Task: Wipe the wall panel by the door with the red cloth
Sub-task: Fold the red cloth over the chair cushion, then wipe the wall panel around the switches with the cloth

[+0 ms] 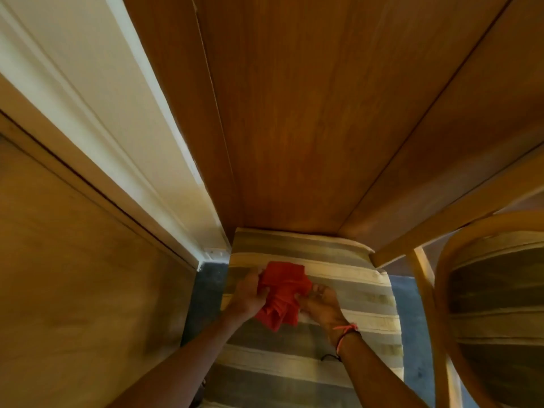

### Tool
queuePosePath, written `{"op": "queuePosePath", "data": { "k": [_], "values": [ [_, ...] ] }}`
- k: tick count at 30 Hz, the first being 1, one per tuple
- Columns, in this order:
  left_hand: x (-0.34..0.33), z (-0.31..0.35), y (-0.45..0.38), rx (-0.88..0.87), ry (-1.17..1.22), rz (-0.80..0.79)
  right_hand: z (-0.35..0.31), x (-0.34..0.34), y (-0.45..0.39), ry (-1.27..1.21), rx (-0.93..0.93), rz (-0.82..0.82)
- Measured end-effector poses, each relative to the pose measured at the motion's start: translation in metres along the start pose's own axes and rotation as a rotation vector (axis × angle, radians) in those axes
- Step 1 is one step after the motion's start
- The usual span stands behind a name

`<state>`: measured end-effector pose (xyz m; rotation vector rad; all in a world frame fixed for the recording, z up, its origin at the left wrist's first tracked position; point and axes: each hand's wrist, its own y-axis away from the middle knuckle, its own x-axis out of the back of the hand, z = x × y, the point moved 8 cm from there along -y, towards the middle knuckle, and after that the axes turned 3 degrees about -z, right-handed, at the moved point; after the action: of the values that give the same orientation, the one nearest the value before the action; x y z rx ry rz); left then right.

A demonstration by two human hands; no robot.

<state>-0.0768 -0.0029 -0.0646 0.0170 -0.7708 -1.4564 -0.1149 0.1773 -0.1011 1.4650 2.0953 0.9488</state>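
The red cloth [281,293] is bunched between both hands, low in the middle of the view, above a striped cushion. My left hand [248,294] grips its left side and my right hand [322,304] grips its right side; loose folds hang down between them. The brown wooden wall panel [294,113] rises straight ahead and fills the upper middle of the view. The cloth is apart from the panel, below its bottom edge. To the left of the panel runs the white door frame [117,119], with a light wooden door [73,275] further left.
A striped cushioned seat [338,269] lies under my hands against the panel's foot. A bentwood chair [485,290] with a striped seat stands at the right. Blue carpet [206,290] shows between the door and the cushion. A second wood panel [471,113] angles away at the right.
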Motion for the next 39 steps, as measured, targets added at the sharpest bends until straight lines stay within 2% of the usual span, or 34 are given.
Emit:
{"op": "queuePosePath", "data": {
  "k": [7,11,16,23,27,32,39],
  "values": [
    [0.107,0.138,0.028,-0.246,0.033,0.104,-0.164,0.006,0.071,-0.002,0.317,0.03],
    [0.175,0.22,0.052,-0.366,0.023,0.22,-0.264,0.007,0.132,-0.059,0.569,0.067],
    [0.255,0.321,0.102,-0.571,0.03,0.352,-0.377,-0.005,0.21,-0.14,0.789,0.045],
    [0.349,0.424,0.199,-0.855,0.034,0.626,-0.502,-0.023,0.326,-0.091,1.101,0.035],
    [0.382,0.464,0.254,-0.991,-0.187,0.817,-0.552,-0.041,0.385,-0.06,1.249,0.024],
    [0.411,0.482,0.299,-0.998,-0.376,1.0,-0.592,-0.072,0.438,-0.109,1.396,0.017],
    [0.473,0.495,0.331,-0.902,-0.418,1.277,-0.647,-0.142,0.492,-0.219,1.445,-0.014]
  ]
}}
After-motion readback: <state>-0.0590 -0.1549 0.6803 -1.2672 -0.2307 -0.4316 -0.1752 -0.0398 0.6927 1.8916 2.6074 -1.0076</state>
